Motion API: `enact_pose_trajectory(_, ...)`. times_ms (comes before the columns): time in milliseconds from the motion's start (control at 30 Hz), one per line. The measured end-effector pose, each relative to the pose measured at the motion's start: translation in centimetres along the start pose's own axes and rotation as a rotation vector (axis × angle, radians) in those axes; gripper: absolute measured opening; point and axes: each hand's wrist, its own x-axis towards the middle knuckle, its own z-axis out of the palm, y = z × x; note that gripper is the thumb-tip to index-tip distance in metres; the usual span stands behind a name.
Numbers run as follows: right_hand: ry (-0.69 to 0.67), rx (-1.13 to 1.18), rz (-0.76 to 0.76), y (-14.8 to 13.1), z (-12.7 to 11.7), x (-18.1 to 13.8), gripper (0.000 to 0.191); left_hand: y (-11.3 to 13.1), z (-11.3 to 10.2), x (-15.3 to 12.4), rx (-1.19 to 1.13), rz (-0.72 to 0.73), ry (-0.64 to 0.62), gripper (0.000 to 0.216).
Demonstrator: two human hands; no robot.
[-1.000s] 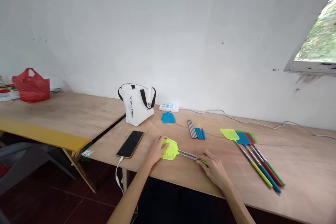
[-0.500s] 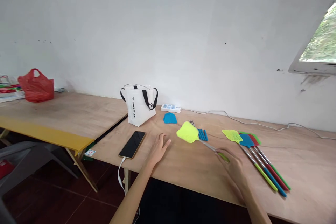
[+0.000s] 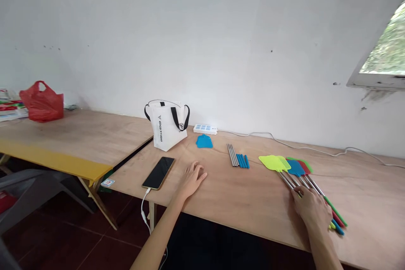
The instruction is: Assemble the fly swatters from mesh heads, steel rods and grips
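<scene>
My right hand [image 3: 311, 206] is closed around the handle of a yellow-green fly swatter [image 3: 269, 162], whose head overlaps a second yellow-green one. Beside these lie a blue fly swatter [image 3: 296, 168], a red one [image 3: 305, 166] and a green one [image 3: 327, 202], all with metal rods. My hand covers most of the yellow-green handles. Palm down on the table, my left hand [image 3: 191, 179] holds nothing, fingers loosely apart. Between the hands are several metal rods [image 3: 232, 155] and several blue handles [image 3: 243, 161]. Farther back lie blue swatter heads [image 3: 204, 141], stacked.
A phone [image 3: 158, 173] with a white cable lies left of my left hand. Behind it stands a white bag [image 3: 169, 128] with black straps. A power strip [image 3: 205, 129] sits by the wall, its cord running right. A red plastic bag [image 3: 42, 103] rests on the left table.
My right hand has moved right with the yellow-green fly swatter, bringing it from mid-table down onto the row of swatters. The metal rods and blue handles now show fully. My left hand stays put.
</scene>
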Motion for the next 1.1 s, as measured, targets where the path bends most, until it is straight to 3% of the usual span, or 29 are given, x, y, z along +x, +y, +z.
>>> enact_pose_trajectory(367,-0.084,-0.015,-0.031,0.4,0.7,0.2,0.051,0.0,0.2,0.0,0.048,0.053,-0.017,0.023)
enact_pose_trajectory(567,-0.047,-0.042,-0.042,0.3,0.8,-0.1,0.055,-0.2,0.3,0.0,0.048,0.060,0.000,0.023)
enact_pose_trajectory(700,0.002,-0.080,0.013,0.4,0.9,-0.1,0.055,0.0,0.2,0.0,0.055,0.060,-0.006,0.023)
enact_pose_trajectory(867,-0.151,-0.080,0.072,0.7,1.1,0.1,0.056,0.0,0.3,0.0,0.068,0.058,0.000,0.023)
enact_pose_trajectory(1033,-0.050,-0.038,0.141,1.6,0.7,0.3,0.059,0.1,0.3,-0.1,0.073,0.060,0.009,0.022)
enact_pose_trajectory(1100,-0.085,-0.008,0.191,2.7,0.3,0.6,0.071,0.2,0.2,-0.1,0.083,0.058,0.001,0.023)
